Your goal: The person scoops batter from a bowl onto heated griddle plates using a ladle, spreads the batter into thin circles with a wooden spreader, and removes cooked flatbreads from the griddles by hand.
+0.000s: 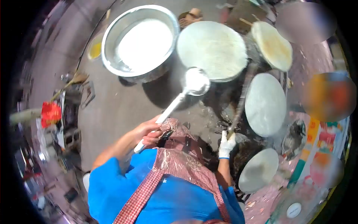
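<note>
My bare left hand (151, 131) is closed around the white handle of a ladle (173, 107). White liquid fills the ladle's bowl, which is near the lower left edge of a large round flatbread (212, 50). Above and to the left stands a wide metal basin (108, 52) with white batter (145, 44) in it. My right hand (226, 145), in a white glove, grips a long thin stick-like tool (240, 102) that points up and away; its far end is blurred. Just right of the tool is a pale round sheet (265, 104).
Another pale round (258, 170) lies at the lower right, and a browned one (272, 45) at the upper right. A bowl with yellow liquid (96, 49) stands left of the basin. Part of a person's foot (193, 16) shows at the top. A red packet (51, 114) is at the left.
</note>
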Demonstrator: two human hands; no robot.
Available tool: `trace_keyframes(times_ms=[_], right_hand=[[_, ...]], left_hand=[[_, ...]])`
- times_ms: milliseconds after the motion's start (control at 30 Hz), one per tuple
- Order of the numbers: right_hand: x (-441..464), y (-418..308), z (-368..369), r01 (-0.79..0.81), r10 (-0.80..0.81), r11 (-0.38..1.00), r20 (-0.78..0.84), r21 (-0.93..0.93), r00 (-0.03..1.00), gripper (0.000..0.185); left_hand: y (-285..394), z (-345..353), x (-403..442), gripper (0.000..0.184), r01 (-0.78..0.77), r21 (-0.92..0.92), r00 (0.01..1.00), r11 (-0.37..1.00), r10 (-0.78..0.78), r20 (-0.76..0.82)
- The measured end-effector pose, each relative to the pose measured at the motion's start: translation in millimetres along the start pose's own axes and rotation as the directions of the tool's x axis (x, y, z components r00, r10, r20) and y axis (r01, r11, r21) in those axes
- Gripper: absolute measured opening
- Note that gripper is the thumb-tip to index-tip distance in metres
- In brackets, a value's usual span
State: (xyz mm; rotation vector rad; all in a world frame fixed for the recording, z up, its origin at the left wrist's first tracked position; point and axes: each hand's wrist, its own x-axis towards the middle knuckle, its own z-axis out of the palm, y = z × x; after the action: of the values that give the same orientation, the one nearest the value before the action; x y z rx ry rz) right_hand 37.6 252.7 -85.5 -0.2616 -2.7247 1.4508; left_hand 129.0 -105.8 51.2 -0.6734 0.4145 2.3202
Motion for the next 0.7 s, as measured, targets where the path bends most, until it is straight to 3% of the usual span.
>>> trace_keyframes(times_ms=[67,100,200,300,333,467,500,600,633,700], right_hand=[[12.0,15.5,22.3,0.110,0.069,0.859,0.325,-0.500,0.943,0.030],[16.3,14.3,42.9,0.239,0.050,0.764,0.425,-0.599,0.904,0.027],[44.9,31.8,114.2,0.683,-0.054,0.518,0.777,-0.515,0.627,0.025],[73.8,23.0,191.3,0.900,-0.158,0.251,0.903,-0.355,0.400,0.023],[87.1,18.9,221.9,0.921,-0.018,0.236,0.946,-0.311,0.324,0.023],[137.2,28.1,333.8,0.957,0.090,0.144,0.966,-0.252,0.241,0.030],[147.7,33.2,359.0,0.929,0.144,0.210,0.950,-0.303,0.277,0.034],[175.0,62.3,410.2,0.939,0.254,0.178,0.935,-0.295,0.246,0.045],[183.5,97.8,417.6,0.906,0.183,0.242,0.934,-0.346,0.308,0.049],[186.0,112.2,418.1,0.914,0.109,0.260,0.950,-0.313,0.294,0.049]], left_hand=[[-13.1,-14.1,-37.5,0.053,-0.171,-0.010,0.977,0.985,0.169,-0.134],[-20.3,-21.9,-53.9,0.051,-0.213,-0.065,0.953,0.975,0.193,-0.233],[-33.1,-56.6,-91.4,0.046,-0.324,-0.188,0.885,0.927,0.227,-0.407],[-44.4,-85.4,-117.3,0.044,-0.420,-0.259,0.839,0.870,0.263,-0.475],[-47.0,-93.8,-125.3,0.043,-0.442,-0.297,0.828,0.846,0.258,-0.498],[-61.2,-120.1,-130.8,0.043,-0.508,-0.452,0.817,0.733,0.245,-0.521],[-65.8,-127.8,-130.2,0.045,-0.521,-0.473,0.796,0.711,0.204,-0.570],[-63.5,-143.4,-129.7,0.044,-0.527,-0.542,0.789,0.654,0.142,-0.597],[-65.5,-146.3,-129.1,0.044,-0.524,-0.531,0.773,0.665,0.111,-0.624],[-69.7,-157.8,-128.4,0.045,-0.529,-0.599,0.811,0.601,0.152,-0.564]])
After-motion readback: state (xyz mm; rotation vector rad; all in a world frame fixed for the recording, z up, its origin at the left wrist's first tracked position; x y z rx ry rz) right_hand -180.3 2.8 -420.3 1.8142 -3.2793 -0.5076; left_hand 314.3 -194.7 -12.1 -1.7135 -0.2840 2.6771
